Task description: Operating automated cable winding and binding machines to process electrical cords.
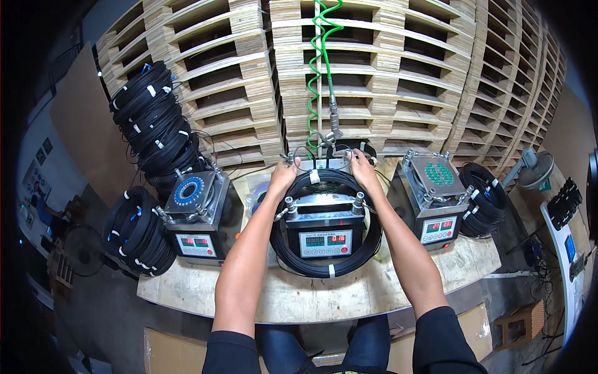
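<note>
A coil of black cable point(332, 271) hangs around the middle benchtop machine, which has a steel top and a front panel point(325, 244) with lit red digits. Both my arms reach over it to the machine's far corners. My left hand point(284, 174) has its fingers closed around the metal clamp post at the far left corner. At the far right corner my right hand point(363, 169) closes its fingers on the matching clamp post. Two near clamp posts point(359, 202) stand untouched. The coil partly hides the machine's top plate.
A similar machine point(193, 202) with a ring of blue pieces stands left, another point(436, 187) with green pieces right. Black cable coils point(152, 124) are stacked at the left; more coils point(483, 202) lean right. A green air hose point(317, 81) hangs before wooden pallets point(374, 37).
</note>
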The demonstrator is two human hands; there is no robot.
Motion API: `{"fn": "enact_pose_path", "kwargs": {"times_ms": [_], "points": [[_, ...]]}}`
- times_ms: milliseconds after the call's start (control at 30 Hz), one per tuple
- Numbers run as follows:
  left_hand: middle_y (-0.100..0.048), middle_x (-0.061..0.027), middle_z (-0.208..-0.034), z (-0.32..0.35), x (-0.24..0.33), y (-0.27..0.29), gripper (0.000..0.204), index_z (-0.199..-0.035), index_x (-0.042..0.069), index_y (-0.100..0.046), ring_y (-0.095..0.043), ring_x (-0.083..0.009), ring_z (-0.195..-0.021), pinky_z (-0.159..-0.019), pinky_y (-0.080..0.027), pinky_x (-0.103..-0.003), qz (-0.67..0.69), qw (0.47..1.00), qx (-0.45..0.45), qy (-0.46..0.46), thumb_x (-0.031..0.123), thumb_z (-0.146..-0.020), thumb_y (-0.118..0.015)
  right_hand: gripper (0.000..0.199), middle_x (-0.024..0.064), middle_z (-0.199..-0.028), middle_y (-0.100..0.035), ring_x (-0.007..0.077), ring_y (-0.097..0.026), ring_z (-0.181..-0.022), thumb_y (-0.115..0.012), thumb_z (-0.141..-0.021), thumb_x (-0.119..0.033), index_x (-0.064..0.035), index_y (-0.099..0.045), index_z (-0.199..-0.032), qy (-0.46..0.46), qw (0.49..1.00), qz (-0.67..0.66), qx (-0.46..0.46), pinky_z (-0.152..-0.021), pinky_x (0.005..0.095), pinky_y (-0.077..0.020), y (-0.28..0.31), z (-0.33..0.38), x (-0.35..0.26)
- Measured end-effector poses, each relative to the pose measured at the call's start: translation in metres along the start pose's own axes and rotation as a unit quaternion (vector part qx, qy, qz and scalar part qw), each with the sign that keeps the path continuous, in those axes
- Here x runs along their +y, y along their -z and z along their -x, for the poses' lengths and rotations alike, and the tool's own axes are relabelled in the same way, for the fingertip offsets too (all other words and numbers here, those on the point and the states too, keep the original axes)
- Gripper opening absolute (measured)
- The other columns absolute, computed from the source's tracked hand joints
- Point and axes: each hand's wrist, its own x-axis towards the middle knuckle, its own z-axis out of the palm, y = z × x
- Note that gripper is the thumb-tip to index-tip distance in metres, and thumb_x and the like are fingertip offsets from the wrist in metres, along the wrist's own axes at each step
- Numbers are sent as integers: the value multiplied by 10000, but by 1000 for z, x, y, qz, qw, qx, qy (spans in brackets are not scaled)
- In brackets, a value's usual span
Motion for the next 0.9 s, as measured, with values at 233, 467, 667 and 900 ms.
{"fn": "enact_pose_path", "kwargs": {"times_ms": [233, 467, 667, 900], "points": [[-569, -320, -1293, -7, -9, -8, 805, -1381, -68, -450, -520, -411, -1276, -1060, -398, -423, 38, 998, 46, -17, 597, -934, -519, 618, 270, -1387, -512, 439, -485, -1288, -388, -1002, -479, -62, -416, -1457, 49, 999, -18, 15, -1094, 423, -374, -3, -7, 16], [-596, -306, -1260, -2, -2, -8, 729, -1398, -39, -448, -559, -404, -1229, -1021, -433, -411, -14, 997, 76, -12, 538, -958, -516, 538, 254, -1327, -562, 396, -535, -1242, -382, -1028, -422, -22, -478, -1375, 91, 994, -38, 40, -1051, 400, -409, -4, -6, 17], [-592, -277, -1279, 4, 3, -3, 769, -1397, -38, -452, -561, -366, -1224, -1019, -422, -388, 13, 999, 34, -14, 581, -946, -522, 530, 242, -1309, -580, 369, -554, -1231, -380, -1036, -405, 4, -497, -1352, 81, 996, -28, 39, -1033, 385, -419, 1, 3, 5], [-551, -261, -1345, -11, -11, -10, 801, -1363, -62, -482, -513, -340, -1278, -1059, -383, -384, 13, 999, 33, -13, 622, -946, -500, 535, 241, -1299, -590, 369, -551, -1234, -389, -1033, -404, 15, -511, -1343, 59, 998, -18, 26, -1035, 376, -412, 4, 1, 5]]}}
